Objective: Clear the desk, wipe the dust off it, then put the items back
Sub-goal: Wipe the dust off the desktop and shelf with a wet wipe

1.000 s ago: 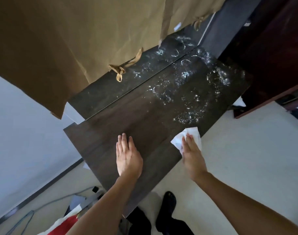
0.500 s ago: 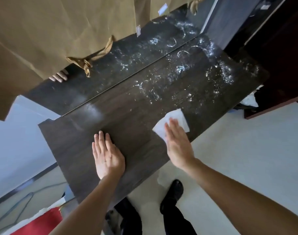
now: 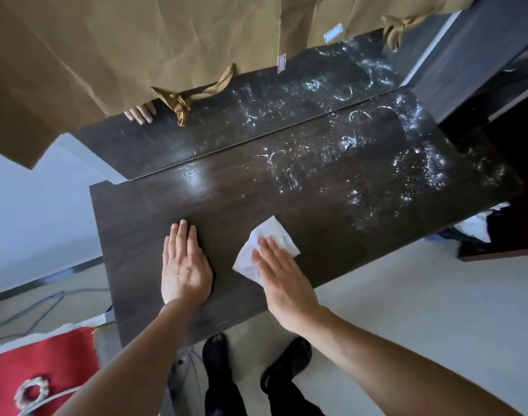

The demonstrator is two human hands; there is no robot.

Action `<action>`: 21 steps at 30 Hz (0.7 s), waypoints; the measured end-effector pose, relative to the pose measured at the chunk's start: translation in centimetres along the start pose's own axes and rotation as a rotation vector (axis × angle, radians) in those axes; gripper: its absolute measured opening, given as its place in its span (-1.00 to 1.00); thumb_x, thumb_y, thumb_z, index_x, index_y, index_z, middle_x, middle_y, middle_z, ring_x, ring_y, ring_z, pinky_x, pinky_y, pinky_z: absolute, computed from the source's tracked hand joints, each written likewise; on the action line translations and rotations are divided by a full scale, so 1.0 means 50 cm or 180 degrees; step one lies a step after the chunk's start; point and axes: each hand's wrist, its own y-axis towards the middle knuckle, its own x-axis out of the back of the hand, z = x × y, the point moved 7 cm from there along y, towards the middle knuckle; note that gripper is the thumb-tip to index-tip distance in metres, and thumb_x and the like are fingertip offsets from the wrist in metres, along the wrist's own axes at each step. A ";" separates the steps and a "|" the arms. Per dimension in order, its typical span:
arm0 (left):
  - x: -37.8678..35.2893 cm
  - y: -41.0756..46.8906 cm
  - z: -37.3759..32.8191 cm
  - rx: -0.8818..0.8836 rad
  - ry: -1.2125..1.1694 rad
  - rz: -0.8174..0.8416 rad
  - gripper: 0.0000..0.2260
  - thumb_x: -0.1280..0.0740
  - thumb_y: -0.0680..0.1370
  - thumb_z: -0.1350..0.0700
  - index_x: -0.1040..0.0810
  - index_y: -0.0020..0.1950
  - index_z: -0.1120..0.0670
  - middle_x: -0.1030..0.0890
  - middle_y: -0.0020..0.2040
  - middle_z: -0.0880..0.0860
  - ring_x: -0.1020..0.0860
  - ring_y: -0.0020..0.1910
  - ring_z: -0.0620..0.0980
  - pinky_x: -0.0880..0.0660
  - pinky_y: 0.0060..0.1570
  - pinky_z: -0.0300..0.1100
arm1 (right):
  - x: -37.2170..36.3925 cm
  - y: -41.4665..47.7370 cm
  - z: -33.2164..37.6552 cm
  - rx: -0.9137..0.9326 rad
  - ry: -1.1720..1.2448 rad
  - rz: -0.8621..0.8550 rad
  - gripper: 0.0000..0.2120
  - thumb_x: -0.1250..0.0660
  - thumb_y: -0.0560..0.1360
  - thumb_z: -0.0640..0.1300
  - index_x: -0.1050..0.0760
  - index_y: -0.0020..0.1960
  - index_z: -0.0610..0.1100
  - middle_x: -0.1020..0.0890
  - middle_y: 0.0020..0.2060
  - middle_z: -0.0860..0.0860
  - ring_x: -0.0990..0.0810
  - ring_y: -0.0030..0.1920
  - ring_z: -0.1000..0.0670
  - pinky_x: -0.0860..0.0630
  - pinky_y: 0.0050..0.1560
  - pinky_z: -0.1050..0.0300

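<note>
A dark wooden desk top (image 3: 250, 193) runs across the view, with white dust (image 3: 406, 163) spread over its right half. A mirror (image 3: 256, 115) stands along its back edge. My left hand (image 3: 184, 265) lies flat on the desk's near left part, fingers together, holding nothing. My right hand (image 3: 274, 265) presses flat on a white tissue (image 3: 271, 235) near the desk's front edge. The left half of the desk looks free of dust.
Brown paper (image 3: 154, 40) with tied strips covers the mirror's upper part. A red cloth (image 3: 37, 364) and cables (image 3: 31, 310) lie on the floor at the left. A dark cabinet (image 3: 503, 175) stands at the right. My feet (image 3: 256, 364) are below the desk edge.
My right hand has slid the tissue leftward along the desk's front edge, closer to my left hand. The view has shifted, showing more of the mirror and floor.
</note>
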 end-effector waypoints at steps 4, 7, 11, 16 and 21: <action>0.000 0.002 -0.001 -0.0025 0.0033 0.0042 -0.50 0.03 0.53 0.12 -0.35 0.39 0.31 -0.30 0.45 0.26 -0.20 0.47 0.22 -0.10 0.46 0.05 | 0.044 0.049 -0.144 0.0199 -0.0290 -0.0129 -0.48 -0.24 0.45 -0.38 -0.28 0.40 -0.28 -0.28 0.44 -0.22 -0.19 0.47 -0.20 -0.10 0.47 -0.05; -0.002 0.004 0.002 -0.0060 0.0011 0.0016 -0.53 -0.02 0.53 0.15 -0.35 0.39 0.30 -0.30 0.45 0.25 -0.20 0.47 0.21 -0.10 0.46 0.04 | 0.096 0.132 -0.309 -0.1103 -0.0247 -0.0331 -0.49 -0.28 0.44 -0.39 -0.28 0.38 -0.36 -0.29 0.40 -0.34 -0.23 0.42 -0.33 -0.22 0.41 -0.23; -0.001 0.006 0.008 0.0021 0.0023 -0.0009 -0.54 -0.04 0.54 0.15 -0.34 0.40 0.28 -0.28 0.47 0.24 -0.19 0.48 0.20 -0.08 0.47 0.02 | 0.042 0.147 -0.137 -0.0568 -0.0216 -0.0271 -0.47 -0.22 0.45 -0.33 -0.25 0.41 -0.31 -0.24 0.44 -0.27 -0.14 0.46 -0.30 -0.17 0.43 -0.18; -0.002 0.018 0.017 0.0320 0.0183 0.0112 -0.48 0.05 0.56 0.04 -0.25 0.47 0.23 -0.17 0.52 0.18 -0.08 0.52 0.14 0.01 0.49 0.02 | 0.012 0.067 -0.032 0.0722 -0.0238 0.0250 -0.51 -0.18 0.55 -0.19 -0.19 0.46 -0.16 -0.19 0.49 -0.14 -0.06 0.51 -0.14 -0.04 0.47 -0.06; -0.013 0.053 0.027 0.0456 0.0333 0.0209 -0.44 0.10 0.56 -0.03 -0.16 0.51 0.19 -0.09 0.55 0.16 0.00 0.54 0.14 0.05 0.49 0.04 | 0.086 0.241 -0.259 -0.0573 -0.0370 -0.0203 -0.52 0.01 0.57 -0.09 -0.25 0.42 -0.29 -0.29 0.41 -0.29 -0.24 0.43 -0.31 -0.29 0.34 -0.23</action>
